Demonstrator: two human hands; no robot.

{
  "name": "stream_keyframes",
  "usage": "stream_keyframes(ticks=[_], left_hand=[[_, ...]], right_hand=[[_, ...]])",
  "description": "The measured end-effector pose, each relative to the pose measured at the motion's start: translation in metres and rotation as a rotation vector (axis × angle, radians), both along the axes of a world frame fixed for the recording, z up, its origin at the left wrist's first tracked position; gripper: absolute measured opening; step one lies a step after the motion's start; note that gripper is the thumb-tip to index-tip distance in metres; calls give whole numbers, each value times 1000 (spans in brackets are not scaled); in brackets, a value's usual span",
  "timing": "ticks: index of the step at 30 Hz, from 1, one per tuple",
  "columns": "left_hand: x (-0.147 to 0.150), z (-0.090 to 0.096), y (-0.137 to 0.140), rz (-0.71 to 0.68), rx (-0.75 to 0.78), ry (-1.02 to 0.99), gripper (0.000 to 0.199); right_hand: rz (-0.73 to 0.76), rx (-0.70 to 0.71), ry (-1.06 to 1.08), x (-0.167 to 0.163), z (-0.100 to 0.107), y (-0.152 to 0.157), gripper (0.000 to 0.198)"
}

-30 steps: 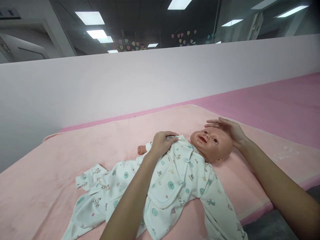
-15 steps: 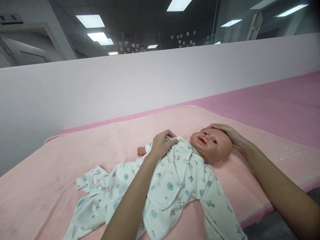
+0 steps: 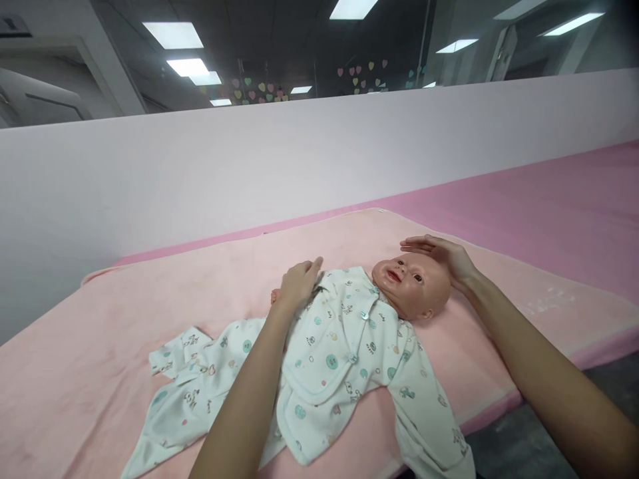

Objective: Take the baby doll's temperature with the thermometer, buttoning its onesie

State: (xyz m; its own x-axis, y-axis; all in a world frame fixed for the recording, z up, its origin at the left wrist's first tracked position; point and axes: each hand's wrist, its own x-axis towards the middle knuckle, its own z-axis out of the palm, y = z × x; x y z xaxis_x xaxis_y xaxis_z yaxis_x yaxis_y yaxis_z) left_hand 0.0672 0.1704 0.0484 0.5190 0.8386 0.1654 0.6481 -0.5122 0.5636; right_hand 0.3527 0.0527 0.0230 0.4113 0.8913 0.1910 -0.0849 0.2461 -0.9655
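Right hand [image 3: 445,254] loosely cupped, empty, beside its head [image 3: 412,286], left hand [image 3: 299,283] at its far flank (I can't tell if gripping), the bald plastic, white-clothed baby doll [image 3: 344,339] lies crosswise on peach cloth [image 3: 174,293].

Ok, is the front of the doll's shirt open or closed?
Closed: the shirt has its front flap lying across the doll, with ties along its edge. Cannot tell whether every tie is knotted.

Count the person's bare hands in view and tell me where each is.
2: left hand at the far side of the printed baby top, right hand by the baby doll's head.
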Motion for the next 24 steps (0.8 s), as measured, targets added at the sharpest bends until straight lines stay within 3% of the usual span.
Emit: stream_keyframes(ticks=[3,5,15,20,24], left_hand=[[-3,-4,6,93,2,249,60],[-3,-7,7,83,-20,303,59],[0,-8,6,85,-74,349,61],[0,-4,3,110,-76,428,59],[1,-1,1,120,-74,454,57]], right_hand=[[91,-71,-78,-4,1,-3,28],[122,-106,-123,-6,2,-4,28],[-88,47,6,2,3,-5,24],[125,-170,-41,-2,2,-7,29],[138,-191,-28,-6,2,-7,29]])
